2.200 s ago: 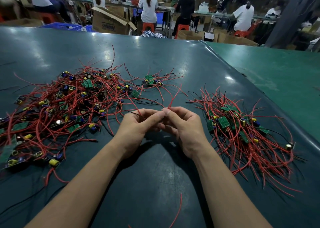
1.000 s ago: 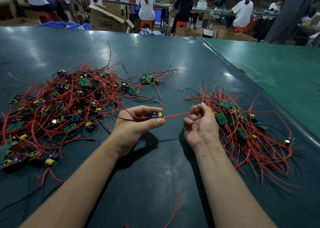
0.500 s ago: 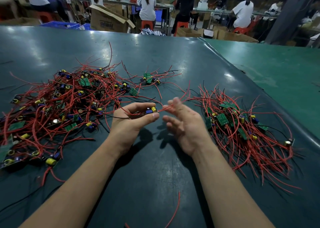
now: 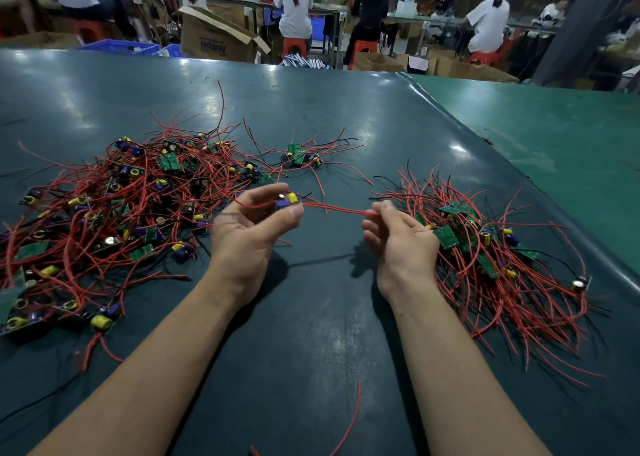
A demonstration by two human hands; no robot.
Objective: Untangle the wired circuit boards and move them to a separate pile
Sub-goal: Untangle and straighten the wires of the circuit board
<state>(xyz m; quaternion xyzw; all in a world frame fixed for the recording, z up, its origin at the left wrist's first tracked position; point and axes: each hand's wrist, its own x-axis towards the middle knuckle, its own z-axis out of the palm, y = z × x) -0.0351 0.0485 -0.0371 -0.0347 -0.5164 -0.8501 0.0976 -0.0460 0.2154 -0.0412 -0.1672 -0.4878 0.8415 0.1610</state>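
Dark green table (image 4: 311, 334) fills view. Big tangled pile (image 4: 114, 213) of red-wired boards at left; smaller sorted pile (image 4: 491, 254) at right. Left hand (image 4: 249, 227) above table between piles, thumb and fingers closed on 1 circuit board (image 4: 287, 201). Right hand (image 4: 401, 237) pinches its red wire (image 4: 339, 209), stretched between hands. Loose red wire (image 4: 351, 421) near front edge.

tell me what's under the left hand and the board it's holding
Only dark table and the hand's shadow lie below the left hand and its raised board. The palm hides the board's underside.
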